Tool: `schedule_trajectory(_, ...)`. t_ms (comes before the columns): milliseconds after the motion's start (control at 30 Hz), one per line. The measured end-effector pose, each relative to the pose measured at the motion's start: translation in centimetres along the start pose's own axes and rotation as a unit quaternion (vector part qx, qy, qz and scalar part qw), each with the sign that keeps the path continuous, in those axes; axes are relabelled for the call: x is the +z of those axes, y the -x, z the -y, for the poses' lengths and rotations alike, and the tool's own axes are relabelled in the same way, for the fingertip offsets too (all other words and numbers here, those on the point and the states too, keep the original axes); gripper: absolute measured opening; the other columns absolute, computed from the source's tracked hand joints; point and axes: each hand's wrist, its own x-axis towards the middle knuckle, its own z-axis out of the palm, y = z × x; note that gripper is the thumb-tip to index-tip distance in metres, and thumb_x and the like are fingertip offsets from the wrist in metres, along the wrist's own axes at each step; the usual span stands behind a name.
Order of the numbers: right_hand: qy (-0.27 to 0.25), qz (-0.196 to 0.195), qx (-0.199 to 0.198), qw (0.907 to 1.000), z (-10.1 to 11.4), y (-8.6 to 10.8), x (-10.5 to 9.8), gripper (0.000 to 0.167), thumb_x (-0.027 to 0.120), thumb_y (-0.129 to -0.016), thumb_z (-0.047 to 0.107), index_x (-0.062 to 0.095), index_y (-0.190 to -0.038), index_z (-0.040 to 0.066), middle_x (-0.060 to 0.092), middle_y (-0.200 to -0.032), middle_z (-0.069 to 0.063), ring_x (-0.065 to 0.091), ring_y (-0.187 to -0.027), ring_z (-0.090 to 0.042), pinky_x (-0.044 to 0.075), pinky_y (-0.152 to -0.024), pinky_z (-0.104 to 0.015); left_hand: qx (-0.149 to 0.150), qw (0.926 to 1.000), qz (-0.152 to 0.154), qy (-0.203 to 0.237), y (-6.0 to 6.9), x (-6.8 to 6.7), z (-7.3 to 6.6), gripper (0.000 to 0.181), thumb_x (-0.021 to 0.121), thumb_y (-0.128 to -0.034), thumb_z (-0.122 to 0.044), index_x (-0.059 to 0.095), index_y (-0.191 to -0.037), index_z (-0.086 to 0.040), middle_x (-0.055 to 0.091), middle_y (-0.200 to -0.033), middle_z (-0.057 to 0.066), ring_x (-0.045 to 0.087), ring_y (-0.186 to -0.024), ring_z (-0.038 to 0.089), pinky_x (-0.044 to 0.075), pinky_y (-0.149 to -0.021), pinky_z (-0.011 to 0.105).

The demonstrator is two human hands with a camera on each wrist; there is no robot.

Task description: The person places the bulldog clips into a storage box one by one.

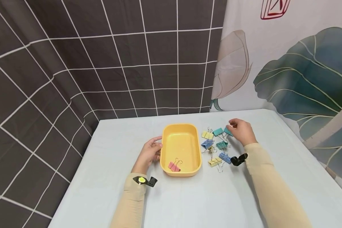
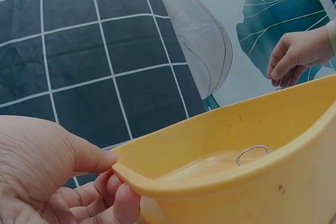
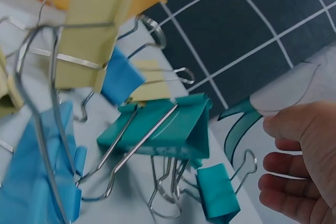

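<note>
One left grip (image 1: 148, 153) pinches a yellow tray (image 1: 181, 144); the right grip (image 1: 243, 131) (parted, empty) hovers beside a teal clip (image 3: 217, 193).

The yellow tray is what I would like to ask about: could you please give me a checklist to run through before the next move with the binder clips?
1. Yellow tray steadied: ok; the left hand pinches its edge.
2. Tray has room: ok; only a pink binder clip lies inside, at the near end.
3. Right hand at the clips: ok; it is at the rightmost teal binder clip.
4. Clip secured in the grip: not ok; the right wrist view shows none between thumb and fingers.
5. That teal clip free of its neighbours' handles: cannot tell; the wires crowd together there.
</note>
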Motion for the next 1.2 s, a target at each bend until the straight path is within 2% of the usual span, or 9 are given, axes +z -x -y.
schedule_trajectory(133,0.001,0.011,-0.015,0.9998,-0.4,-0.2,0.4,0.039,0.063,-0.099,0.022,0.062,-0.127,-0.005,0.064,-0.122,-0.028,0.059,-0.113,-0.044,0.050,-0.094,-0.057,0.001,1.0000,-0.001,0.000,0.0,0.0,0.0,0.041,0.061,-0.1011,-0.011,0.057,-0.141,-0.019,0.065,-0.112,0.016,0.064,-0.073,0.018,0.054,-0.052,0.024)
schedule_trajectory(267,-0.020,0.013,-0.019,0.9995,-1.2,-0.2,0.8,0.036,0.064,-0.099,0.019,0.063,-0.125,-0.004,0.066,-0.118,-0.026,0.061,-0.109,-0.042,0.053,-0.091,-0.056,0.000,1.0000,-0.002,0.002,0.0,0.0,0.1,0.041,0.061,-0.1008,-0.011,0.057,-0.141,-0.019,0.065,-0.110,0.015,0.065,-0.072,0.018,0.054,-0.052,0.024)
schedule_trajectory(467,-0.043,-0.007,-0.030,0.9986,-2.3,0.0,1.5,0.027,0.065,-0.098,0.013,0.067,-0.118,-0.004,0.069,-0.108,-0.023,0.065,-0.098,-0.037,0.054,-0.085,-0.052,-0.004,1.0000,0.001,0.009,-0.1,0.0,0.2,0.041,0.061,-0.1009,-0.010,0.057,-0.141,-0.018,0.065,-0.108,0.013,0.065,-0.072,0.018,0.055,-0.052,0.024)
schedule_trajectory(800,0.020,-0.035,-0.071,0.9967,-2.9,-0.1,2.3,0.019,0.067,-0.097,0.008,0.071,-0.113,-0.002,0.071,-0.106,-0.022,0.066,-0.097,-0.039,0.054,-0.084,-0.054,-0.002,0.9999,0.002,0.011,-0.2,-0.1,0.2,0.041,0.061,-0.1010,-0.011,0.057,-0.141,-0.019,0.064,-0.112,0.016,0.064,-0.073,0.019,0.054,-0.052,0.024)
schedule_trajectory(1100,0.043,-0.087,-0.059,0.9936,-2.7,0.2,2.4,0.020,0.065,-0.099,0.009,0.071,-0.114,-0.002,0.071,-0.111,-0.023,0.067,-0.104,-0.041,0.053,-0.092,-0.056,-0.003,0.9999,0.000,0.011,-0.1,-0.1,0.1,0.041,0.061,-0.1008,-0.010,0.057,-0.141,-0.018,0.064,-0.113,0.016,0.065,-0.074,0.019,0.054,-0.052,0.024)
schedule_trajectory(1200,0.039,-0.101,-0.060,0.9923,-2.5,0.2,2.3,0.020,0.064,-0.099,0.009,0.071,-0.114,-0.003,0.071,-0.111,-0.024,0.068,-0.102,-0.041,0.054,-0.090,-0.056,-0.004,1.0000,-0.001,0.009,0.0,0.0,0.1,0.041,0.061,-0.1010,-0.011,0.057,-0.141,-0.018,0.064,-0.113,0.016,0.065,-0.074,0.019,0.055,-0.052,0.024)
